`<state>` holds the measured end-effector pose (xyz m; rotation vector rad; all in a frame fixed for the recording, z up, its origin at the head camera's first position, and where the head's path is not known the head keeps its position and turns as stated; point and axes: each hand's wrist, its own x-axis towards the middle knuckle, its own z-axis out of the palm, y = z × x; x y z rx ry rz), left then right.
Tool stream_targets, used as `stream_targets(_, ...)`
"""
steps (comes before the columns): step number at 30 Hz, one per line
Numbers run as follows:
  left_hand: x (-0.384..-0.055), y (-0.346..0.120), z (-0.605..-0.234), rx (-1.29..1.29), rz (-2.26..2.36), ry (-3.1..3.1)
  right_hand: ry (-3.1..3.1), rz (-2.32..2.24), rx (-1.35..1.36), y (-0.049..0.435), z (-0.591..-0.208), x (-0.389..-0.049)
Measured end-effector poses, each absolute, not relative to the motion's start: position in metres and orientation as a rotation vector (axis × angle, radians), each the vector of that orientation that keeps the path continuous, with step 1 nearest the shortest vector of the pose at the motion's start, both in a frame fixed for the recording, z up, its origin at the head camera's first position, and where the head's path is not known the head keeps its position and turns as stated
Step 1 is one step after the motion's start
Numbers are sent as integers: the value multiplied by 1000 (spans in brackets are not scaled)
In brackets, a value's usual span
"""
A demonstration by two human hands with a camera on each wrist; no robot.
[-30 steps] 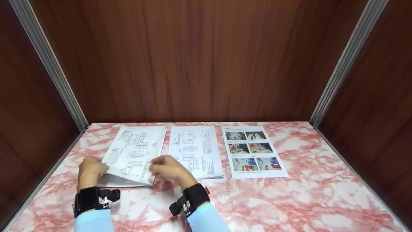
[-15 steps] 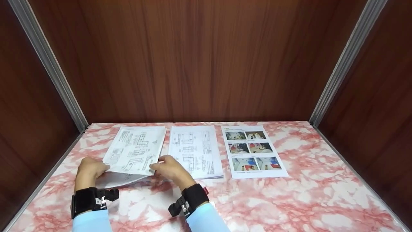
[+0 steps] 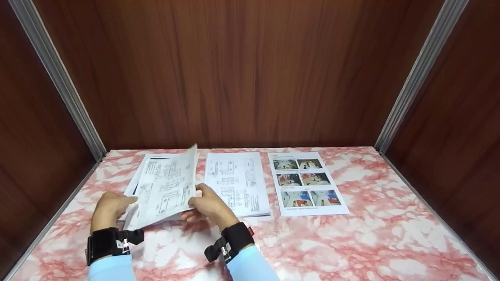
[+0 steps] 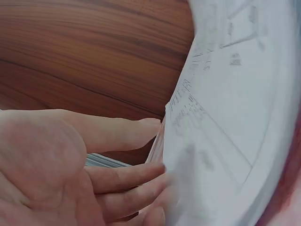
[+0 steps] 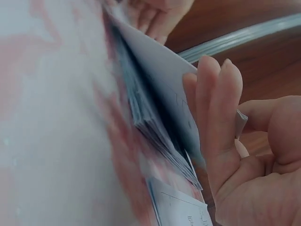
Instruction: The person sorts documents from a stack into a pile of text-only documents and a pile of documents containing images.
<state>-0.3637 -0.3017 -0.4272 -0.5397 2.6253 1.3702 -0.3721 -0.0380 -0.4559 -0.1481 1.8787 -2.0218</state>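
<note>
A printed sheet (image 3: 164,191) with line drawings stands tilted over the left stack of papers (image 3: 141,160), its right side raised. My right hand (image 3: 211,203) pinches the sheet's right edge between thumb and fingers. In the right wrist view, a bit of paper shows between the thumb and fingers of the right hand (image 5: 235,146), with the layered edges of the stack (image 5: 150,125) below. My left hand (image 3: 111,207) is at the lower left edge of the papers. In the left wrist view, the left hand (image 4: 80,165) has its thumb and fingers extended, fingertips right at the paper's edge.
A second stack of drawings (image 3: 234,179) lies right of the raised sheet. Farther right is a page with colour photos (image 3: 308,185). The red-and-white marbled table (image 3: 351,246) is bounded by dark wood panels (image 3: 242,78) and metal posts (image 3: 424,74).
The right side of the top sheet has risen and swung leftward, uncovering the pages under it at the upper left. My right hand has shifted slightly right; the left hand has barely moved.
</note>
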Motion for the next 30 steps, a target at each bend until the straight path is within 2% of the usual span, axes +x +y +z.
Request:
stream_targets(12, -367, -295, -429, -510, 1236, 2820, 1679, -2119, -264, -16, -452, -381)
stream_targets(23, -385, -274, -429, -399, 1653, 2676, 1869, -2014, -263, 4, -446, -389)
stream_targets(30, -390, -258, -420, -312, 1694, 2685, 1963, -2018, -212, 26, -445, -395)
